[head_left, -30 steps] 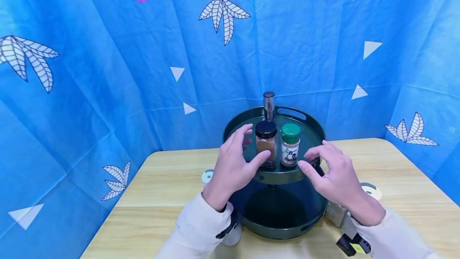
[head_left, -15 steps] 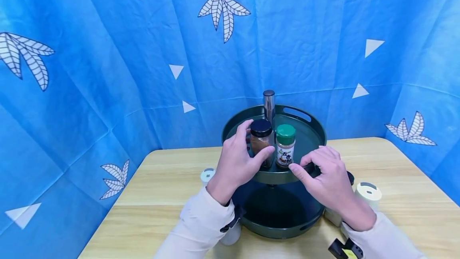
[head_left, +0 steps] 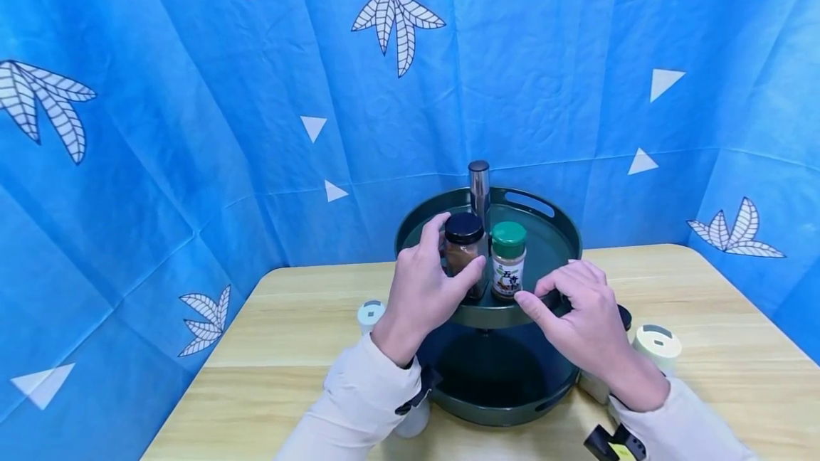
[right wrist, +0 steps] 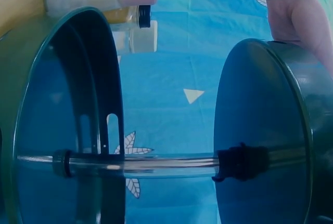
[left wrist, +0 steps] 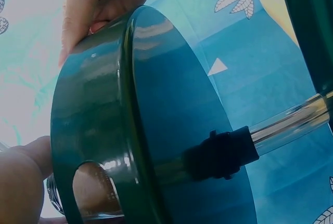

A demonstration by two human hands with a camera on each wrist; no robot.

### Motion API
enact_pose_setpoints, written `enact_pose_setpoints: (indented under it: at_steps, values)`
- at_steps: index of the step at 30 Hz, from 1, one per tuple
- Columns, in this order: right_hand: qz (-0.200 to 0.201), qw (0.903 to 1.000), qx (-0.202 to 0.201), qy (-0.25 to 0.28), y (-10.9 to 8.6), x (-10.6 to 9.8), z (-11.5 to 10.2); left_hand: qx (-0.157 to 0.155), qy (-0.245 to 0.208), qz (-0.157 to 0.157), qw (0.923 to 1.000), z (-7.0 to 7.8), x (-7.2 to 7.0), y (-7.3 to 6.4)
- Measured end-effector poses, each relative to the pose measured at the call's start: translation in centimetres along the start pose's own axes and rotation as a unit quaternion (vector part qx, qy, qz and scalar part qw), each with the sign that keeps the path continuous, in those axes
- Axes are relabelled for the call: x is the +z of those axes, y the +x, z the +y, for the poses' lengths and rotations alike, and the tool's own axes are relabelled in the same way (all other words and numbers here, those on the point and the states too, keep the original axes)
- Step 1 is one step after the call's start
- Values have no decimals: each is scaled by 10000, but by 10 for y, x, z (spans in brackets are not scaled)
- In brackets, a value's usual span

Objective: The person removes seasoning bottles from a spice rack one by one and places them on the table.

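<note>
A two-tier dark green turntable tray stands on the table, and its upper tray [head_left: 554,230] bears several containers. My left hand [head_left: 419,287] holds a black-lidded spice jar [head_left: 464,228], thumb at its front and fingers behind. Brown contents of that jar [left wrist: 96,190] show through the tray's handle slot in the left wrist view. My right hand [head_left: 579,304] grips the front right rim with curled fingers, its thumb tip right at the base of a green-capped spice jar [head_left: 508,272]. In the left wrist view the right-hand fingers [left wrist: 83,11] lie on the upper tray's rim.
A tall dark bottle with a silvery top [head_left: 479,183] stands further back on the upper tray. The lower tray [head_left: 496,415] sits beneath, on a clear post [right wrist: 169,165]. White-topped containers [head_left: 658,343] stand beside the turntable on the wooden table [head_left: 301,304]. A blue curtain [head_left: 544,55] hangs behind.
The upper tray has turned slightly, its front jars shifting left and its back handle slot right. My right hand has moved left with it; my left thumb has come onto the black-lidded jar.
</note>
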State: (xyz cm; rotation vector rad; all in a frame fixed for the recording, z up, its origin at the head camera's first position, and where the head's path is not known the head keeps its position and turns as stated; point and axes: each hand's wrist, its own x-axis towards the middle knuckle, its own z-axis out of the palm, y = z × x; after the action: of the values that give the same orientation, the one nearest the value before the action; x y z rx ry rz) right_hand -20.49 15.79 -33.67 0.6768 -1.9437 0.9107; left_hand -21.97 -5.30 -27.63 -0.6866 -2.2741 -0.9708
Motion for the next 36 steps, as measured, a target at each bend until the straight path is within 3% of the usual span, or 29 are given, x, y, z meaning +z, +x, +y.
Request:
enact_pose_setpoints:
  at_steps: [26,36]
  values:
    - [-56,10000,4,82,1,-1,1,176,-41,310,9994,-2,-6,2]
    - [-109,9999,-75,18,0,-1,2,155,100,285,9994,-1,-11,2]
